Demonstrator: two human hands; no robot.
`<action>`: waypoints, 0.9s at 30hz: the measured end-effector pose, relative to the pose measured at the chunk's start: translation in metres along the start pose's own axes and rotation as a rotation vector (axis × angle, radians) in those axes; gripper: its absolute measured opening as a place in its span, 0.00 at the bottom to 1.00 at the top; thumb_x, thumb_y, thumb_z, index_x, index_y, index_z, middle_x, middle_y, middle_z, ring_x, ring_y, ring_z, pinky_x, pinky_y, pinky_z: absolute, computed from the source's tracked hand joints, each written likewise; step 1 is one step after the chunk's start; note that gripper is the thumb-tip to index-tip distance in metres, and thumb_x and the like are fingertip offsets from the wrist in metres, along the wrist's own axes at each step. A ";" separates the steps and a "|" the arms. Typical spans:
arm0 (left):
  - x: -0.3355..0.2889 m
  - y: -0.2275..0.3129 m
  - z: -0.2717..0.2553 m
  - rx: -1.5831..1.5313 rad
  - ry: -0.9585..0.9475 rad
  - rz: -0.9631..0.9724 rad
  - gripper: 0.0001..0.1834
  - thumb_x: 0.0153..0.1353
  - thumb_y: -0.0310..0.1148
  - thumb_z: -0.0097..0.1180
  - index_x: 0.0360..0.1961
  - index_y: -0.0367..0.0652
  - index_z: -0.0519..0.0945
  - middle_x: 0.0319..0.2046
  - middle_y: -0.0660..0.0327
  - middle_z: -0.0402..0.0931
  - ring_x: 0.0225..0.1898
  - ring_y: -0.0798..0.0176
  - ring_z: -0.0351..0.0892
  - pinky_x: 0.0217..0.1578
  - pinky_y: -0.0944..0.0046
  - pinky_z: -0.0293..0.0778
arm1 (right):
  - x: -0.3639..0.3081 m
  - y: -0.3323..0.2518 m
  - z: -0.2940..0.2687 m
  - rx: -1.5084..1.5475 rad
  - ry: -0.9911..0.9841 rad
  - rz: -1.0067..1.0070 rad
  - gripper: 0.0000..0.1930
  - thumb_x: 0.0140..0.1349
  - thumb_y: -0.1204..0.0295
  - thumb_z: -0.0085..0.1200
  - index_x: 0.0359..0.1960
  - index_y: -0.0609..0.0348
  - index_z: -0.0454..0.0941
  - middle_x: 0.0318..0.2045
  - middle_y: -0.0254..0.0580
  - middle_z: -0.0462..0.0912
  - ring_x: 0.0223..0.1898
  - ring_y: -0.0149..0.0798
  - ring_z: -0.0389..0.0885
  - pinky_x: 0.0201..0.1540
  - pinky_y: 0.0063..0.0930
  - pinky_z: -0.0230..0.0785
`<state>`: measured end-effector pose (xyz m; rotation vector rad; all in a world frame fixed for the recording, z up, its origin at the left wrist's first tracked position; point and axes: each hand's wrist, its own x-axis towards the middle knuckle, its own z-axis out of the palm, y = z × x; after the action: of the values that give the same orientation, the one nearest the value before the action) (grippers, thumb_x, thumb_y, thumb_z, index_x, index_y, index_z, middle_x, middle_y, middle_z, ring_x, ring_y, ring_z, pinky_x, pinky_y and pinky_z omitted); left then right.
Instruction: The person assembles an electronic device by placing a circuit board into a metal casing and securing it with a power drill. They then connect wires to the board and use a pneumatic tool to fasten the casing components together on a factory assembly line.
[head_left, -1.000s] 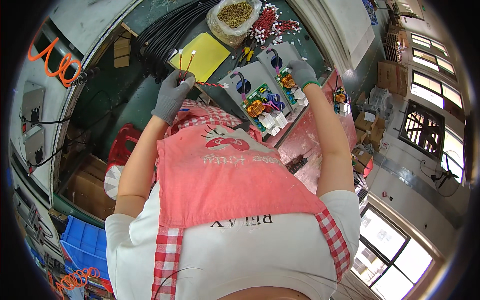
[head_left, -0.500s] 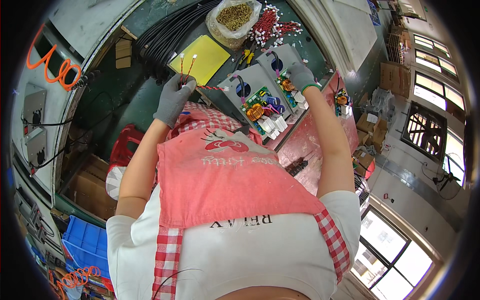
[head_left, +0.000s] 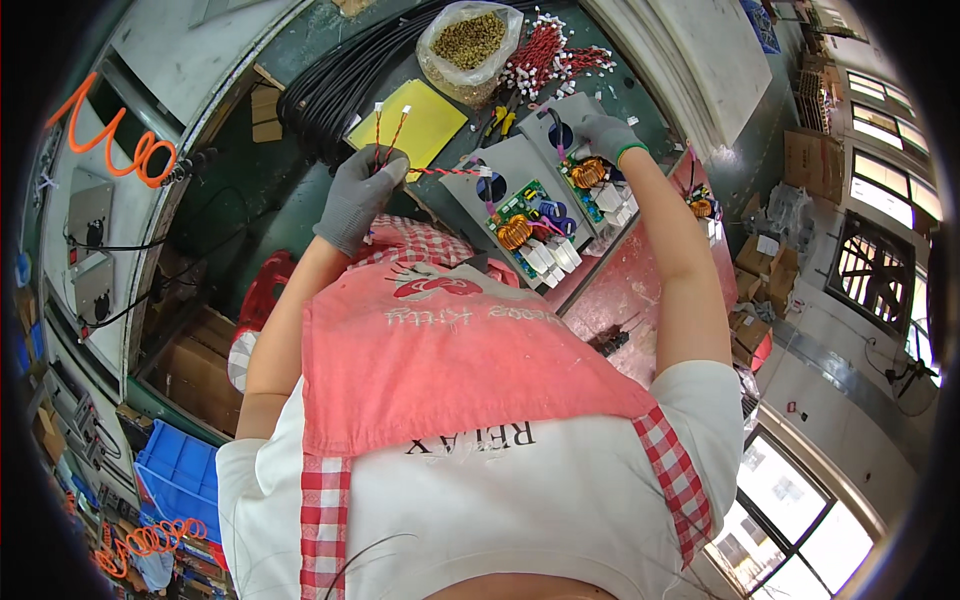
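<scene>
Fingers of my gloved left hand [head_left: 358, 195] clamped the twisted red wires [head_left: 388, 135] upright, connectors clear of the bench, while my right hand [head_left: 603, 135] pressed, fingers together, steadying the circuit board [head_left: 590, 180].

The apron [head_left: 440, 350] and the person's chest cover the near part of the bench [head_left: 300, 160], so whatever lies close to the body is out of sight. The left hand [head_left: 358, 196] closes around the lower ends of the red twisted wires [head_left: 388, 135]; how many it grips cannot be told. The right hand [head_left: 605, 137] rests on the farther circuit board [head_left: 590, 180], and its fingertips hide what they touch, perhaps a component. The parts on the nearer circuit board [head_left: 525, 225] are too small to name beyond a copper coil and white blocks. The bag of brownish pieces [head_left: 470, 40] is cut off by the picture's top edge.
</scene>
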<state>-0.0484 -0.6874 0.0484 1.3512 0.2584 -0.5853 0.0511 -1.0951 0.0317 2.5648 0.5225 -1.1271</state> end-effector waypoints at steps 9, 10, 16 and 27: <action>0.003 0.016 0.002 0.108 -0.179 0.043 0.14 0.56 0.36 0.59 0.37 0.35 0.78 0.28 0.65 0.77 0.30 0.75 0.72 0.34 0.74 0.68 | -0.032 -0.071 -0.037 0.215 0.524 0.163 0.09 0.53 0.69 0.57 0.37 0.51 0.79 0.39 0.43 0.79 0.44 0.45 0.77 0.47 0.36 0.70; 0.004 0.018 0.003 0.115 -0.213 0.053 0.14 0.56 0.36 0.59 0.37 0.35 0.78 0.29 0.64 0.77 0.30 0.75 0.72 0.34 0.73 0.68 | -0.038 -0.079 -0.031 0.331 0.676 0.175 0.09 0.54 0.70 0.56 0.37 0.52 0.80 0.38 0.44 0.80 0.43 0.44 0.78 0.48 0.35 0.70; 0.008 0.010 0.015 0.124 -0.220 0.083 0.18 0.56 0.39 0.60 0.40 0.36 0.75 0.26 0.65 0.74 0.26 0.74 0.70 0.28 0.72 0.67 | -0.084 -0.200 -0.061 0.705 1.040 -0.262 0.15 0.49 0.69 0.60 0.41 0.52 0.78 0.37 0.40 0.80 0.42 0.44 0.77 0.46 0.36 0.69; 0.010 0.010 0.017 0.229 -0.376 0.102 0.16 0.56 0.40 0.60 0.34 0.36 0.79 0.26 0.65 0.77 0.26 0.75 0.69 0.27 0.72 0.66 | -0.102 -0.217 -0.033 0.932 0.803 -0.185 0.11 0.53 0.73 0.57 0.39 0.57 0.79 0.32 0.46 0.80 0.35 0.47 0.79 0.39 0.34 0.70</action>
<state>-0.0371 -0.7057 0.0552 1.4336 -0.1874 -0.7857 -0.0864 -0.9096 0.1040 3.8657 0.4560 -0.3161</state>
